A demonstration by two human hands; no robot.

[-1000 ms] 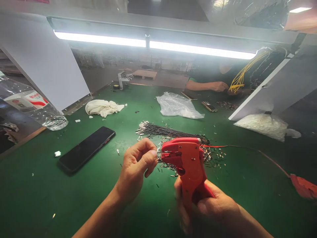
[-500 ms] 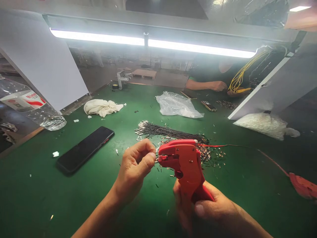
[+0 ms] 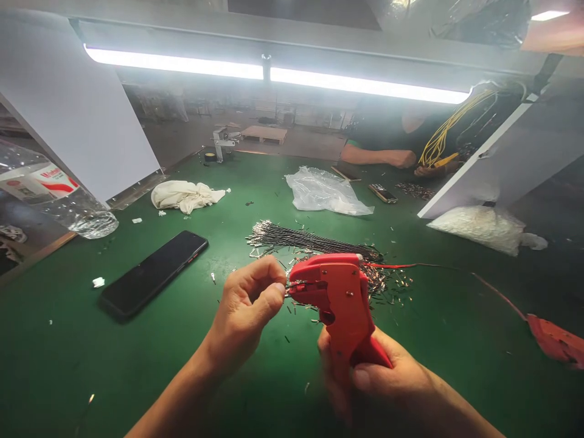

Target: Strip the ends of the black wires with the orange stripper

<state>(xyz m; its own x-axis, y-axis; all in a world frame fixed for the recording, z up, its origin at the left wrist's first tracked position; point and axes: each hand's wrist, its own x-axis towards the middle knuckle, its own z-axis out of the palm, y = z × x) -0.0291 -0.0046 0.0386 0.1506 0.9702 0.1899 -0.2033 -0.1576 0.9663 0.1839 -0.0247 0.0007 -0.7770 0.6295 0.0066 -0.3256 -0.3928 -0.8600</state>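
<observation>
Red automatic wire stripper [image 3: 344,307] stands upright in the right hand [image 3: 392,377], the palm and fingers wrapped round its handles, thumb lying across the lower grip. The stripper's head points left, toward the left hand [image 3: 250,304], which sits just beside its mouth with thumb and fingertips pinched on a thin black wire [image 3: 288,291]. So the wire lies between the two hands, its free length running to the tool's mouth; how far it goes in I cannot tell

Under and behind the stripper's head spread small cut wire scraps [image 3: 378,280], and just past them lies a bundle of black wires [image 3: 314,238] with metal terminals at its left end. Left of the hands, a black smartphone [image 3: 155,274] rests flat on the green tabletop [image 3: 150,371]

Farther off come a clear water bottle [image 3: 91,213] at the left edge, a crumpled cream cloth [image 3: 185,197], a flattened clear plastic bag [image 3: 323,188] and, to the right, a bag of white pieces [image 3: 479,228]. Across the table a co-worker's hand [image 3: 402,158] is near yellow wires [image 3: 438,137]; beyond the table a wooden pallet [image 3: 264,132] rests on the floor
</observation>
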